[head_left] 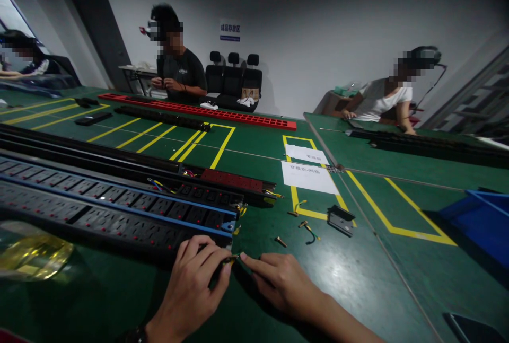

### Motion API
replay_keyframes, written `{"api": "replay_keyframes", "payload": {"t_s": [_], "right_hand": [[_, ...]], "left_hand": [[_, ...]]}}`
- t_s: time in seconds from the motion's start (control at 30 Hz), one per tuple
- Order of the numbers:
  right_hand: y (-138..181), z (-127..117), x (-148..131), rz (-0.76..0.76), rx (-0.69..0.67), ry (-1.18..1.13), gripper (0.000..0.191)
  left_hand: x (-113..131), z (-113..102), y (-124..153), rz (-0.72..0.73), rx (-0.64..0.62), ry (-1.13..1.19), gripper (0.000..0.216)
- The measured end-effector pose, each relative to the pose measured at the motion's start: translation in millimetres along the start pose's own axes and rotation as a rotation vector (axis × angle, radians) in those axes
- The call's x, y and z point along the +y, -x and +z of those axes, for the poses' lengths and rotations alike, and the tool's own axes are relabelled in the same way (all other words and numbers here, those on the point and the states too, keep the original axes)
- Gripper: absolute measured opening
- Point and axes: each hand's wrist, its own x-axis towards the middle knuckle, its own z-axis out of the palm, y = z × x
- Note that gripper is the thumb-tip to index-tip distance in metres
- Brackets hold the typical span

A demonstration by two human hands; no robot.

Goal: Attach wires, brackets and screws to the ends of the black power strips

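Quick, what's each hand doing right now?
Left hand: closed, pinching a small wire.
Right hand: partly curled, index reaching the wire's tip; whether it grips cannot be told.

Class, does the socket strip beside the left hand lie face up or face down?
Face up: the socket strip shows its slotted side, seen from above.

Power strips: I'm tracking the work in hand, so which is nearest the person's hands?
The frontmost black power strip; the left hand overlaps its right end in this view. The other strips lie behind it, farther away.

Both hands [198, 278] at a black socket strip's [119, 227] end
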Motion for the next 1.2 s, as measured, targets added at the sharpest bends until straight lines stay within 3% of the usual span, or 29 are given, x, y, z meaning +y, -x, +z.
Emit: {"api": "replay_keyframes", "payload": {"t_s": [0.97, 1.2], "right_hand": [[-0.3, -4.0, -0.9, -0.026, -0.045, 0.033, 0.042], [-0.4, -2.2, -0.2, -0.043, -0.005, 0.030, 0.042]], "left_hand": [[2.2, 8.2, 4.4, 0.038, -0.018, -0.079, 0.030], [4.5, 6.3, 1.5, 0.031, 0.004, -0.051, 0.031]]}}
